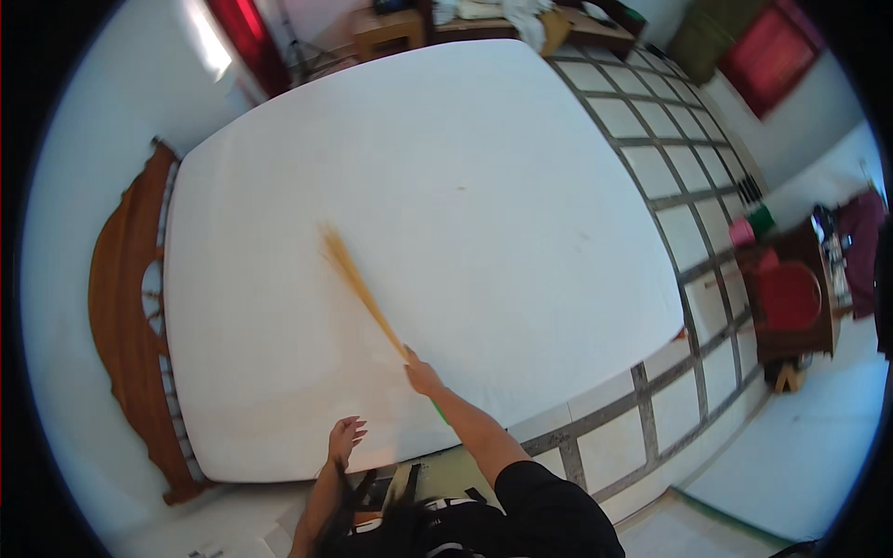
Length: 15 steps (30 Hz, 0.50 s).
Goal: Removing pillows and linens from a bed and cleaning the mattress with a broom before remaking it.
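Observation:
A bed mattress with a white fitted sheet (446, 153) spreads out before me, with a few small faint marks on it. My right hand (423, 374) grips a yellow stick broom (366, 296) near its handle end, where a bit of green shows below the wrist. The broom's fanned bristle tips point away from me over the sheet, towards the headboard side; whether they touch it I cannot tell. My left hand (346, 439) holds nothing, its fingers apart, above the near edge of the mattress.
A carved wooden headboard (125, 307) borders the bed at left. Beyond the far edge are a wooden stool (387, 31) and a bench with cloths. On the right, past the tiled floor (677, 223), a red chair (788, 296) stands by a wooden table.

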### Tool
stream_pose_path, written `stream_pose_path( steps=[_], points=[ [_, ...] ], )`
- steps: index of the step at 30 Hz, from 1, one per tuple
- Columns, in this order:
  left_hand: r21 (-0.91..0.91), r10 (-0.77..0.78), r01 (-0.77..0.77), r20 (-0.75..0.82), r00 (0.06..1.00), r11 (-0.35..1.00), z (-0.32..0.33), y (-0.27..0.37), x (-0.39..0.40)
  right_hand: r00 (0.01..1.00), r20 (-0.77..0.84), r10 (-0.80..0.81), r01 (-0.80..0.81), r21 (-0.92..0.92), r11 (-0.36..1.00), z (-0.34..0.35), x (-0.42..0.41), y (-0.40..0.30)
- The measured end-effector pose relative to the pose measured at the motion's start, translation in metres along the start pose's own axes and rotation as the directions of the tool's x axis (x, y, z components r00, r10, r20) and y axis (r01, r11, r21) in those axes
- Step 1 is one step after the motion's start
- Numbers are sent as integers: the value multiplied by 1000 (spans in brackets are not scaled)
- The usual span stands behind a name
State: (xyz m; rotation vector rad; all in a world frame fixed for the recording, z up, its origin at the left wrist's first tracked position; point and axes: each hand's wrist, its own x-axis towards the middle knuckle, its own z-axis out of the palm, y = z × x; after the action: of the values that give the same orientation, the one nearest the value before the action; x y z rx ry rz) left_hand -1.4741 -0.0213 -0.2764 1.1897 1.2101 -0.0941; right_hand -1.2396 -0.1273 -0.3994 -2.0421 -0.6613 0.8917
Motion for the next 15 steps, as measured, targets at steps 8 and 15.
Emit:
stream_pose_path(
  steps=[8, 15],
  points=[
    [334, -164, 52, 316, 934, 941, 115, -4, 10, 224, -314, 923, -114, 932, 345, -204, -249, 266],
    [516, -209, 24, 303, 930, 856, 204, -10, 20, -4, -792, 611, -444, 548, 708, -240, -296, 281]
  ],
)
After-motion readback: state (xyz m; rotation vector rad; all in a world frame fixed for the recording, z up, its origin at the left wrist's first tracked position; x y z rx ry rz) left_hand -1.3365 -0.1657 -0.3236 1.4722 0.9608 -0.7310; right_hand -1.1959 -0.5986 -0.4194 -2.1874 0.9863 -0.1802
